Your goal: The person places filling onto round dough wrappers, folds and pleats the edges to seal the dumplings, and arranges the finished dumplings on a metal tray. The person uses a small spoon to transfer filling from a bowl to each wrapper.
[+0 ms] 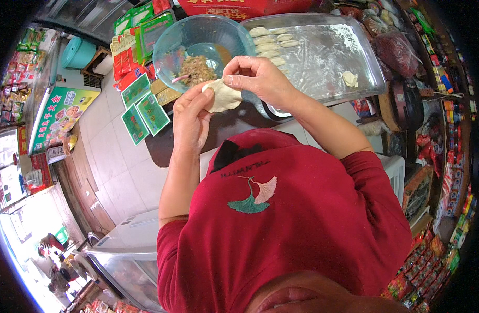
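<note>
Between both hands hangs a flat dough wrapper (223,97), pale and roundish. My left hand (192,107) pinches its left edge between thumb and fingers. At the top edge, my right hand (257,78) grips it with thumb and forefinger. Just behind the hands stands a clear bluish plastic bowl (163,51) with a mound of minced filling (198,68) in it. A pink-handled utensil (180,78) rests against the filling. To the right, a metal tray (321,58) dusted with flour bears several folded dumplings (267,46) along its left side and a small dough piece (349,79) near its right end.
Green packets (153,113) lie at the left edge of the dark table (165,146). Behind them are more packaged goods (153,33). A round metal rim (278,112) shows below the tray. Bagged items (394,53) crowd the right side. A chest freezer (126,254) stands at lower left.
</note>
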`<state>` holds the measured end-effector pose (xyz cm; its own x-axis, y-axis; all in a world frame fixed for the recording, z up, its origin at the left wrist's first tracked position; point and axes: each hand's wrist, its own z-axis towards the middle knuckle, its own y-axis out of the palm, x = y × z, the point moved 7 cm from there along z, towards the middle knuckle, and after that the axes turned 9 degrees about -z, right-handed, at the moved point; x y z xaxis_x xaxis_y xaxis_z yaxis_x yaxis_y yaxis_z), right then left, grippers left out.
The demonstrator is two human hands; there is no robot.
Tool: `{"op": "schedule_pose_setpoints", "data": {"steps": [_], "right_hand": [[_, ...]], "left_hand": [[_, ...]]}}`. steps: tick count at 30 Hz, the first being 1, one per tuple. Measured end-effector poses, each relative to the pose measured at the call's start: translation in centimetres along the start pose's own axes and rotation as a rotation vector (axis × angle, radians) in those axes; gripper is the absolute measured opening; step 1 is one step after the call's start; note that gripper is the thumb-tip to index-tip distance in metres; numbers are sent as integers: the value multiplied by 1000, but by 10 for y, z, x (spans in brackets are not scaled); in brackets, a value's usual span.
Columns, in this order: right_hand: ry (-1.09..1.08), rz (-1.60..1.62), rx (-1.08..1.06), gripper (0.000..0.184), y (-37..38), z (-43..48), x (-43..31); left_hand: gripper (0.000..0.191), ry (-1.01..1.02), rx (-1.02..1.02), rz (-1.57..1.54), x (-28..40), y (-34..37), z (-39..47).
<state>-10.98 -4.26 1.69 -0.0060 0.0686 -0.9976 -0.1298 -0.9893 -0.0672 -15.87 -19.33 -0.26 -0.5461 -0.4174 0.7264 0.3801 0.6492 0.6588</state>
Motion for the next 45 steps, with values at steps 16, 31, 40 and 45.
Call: {"op": "schedule_pose_setpoints", "data": {"steps": [16, 31, 40, 45], "right_hand": [[8, -73, 60, 20, -1, -3, -9], [253, -30, 232, 19, -25, -55, 116], [200, -657, -45, 26, 24, -60, 205], [25, -918, -2, 27, 57, -50, 226]], "left_hand": [[29, -87, -72, -23, -8, 4, -1], [19, 140, 265, 105, -12, -105, -18], [16, -78, 257, 1035, -99, -184, -23], [12, 122, 137, 1157, -118, -170, -12]]}}
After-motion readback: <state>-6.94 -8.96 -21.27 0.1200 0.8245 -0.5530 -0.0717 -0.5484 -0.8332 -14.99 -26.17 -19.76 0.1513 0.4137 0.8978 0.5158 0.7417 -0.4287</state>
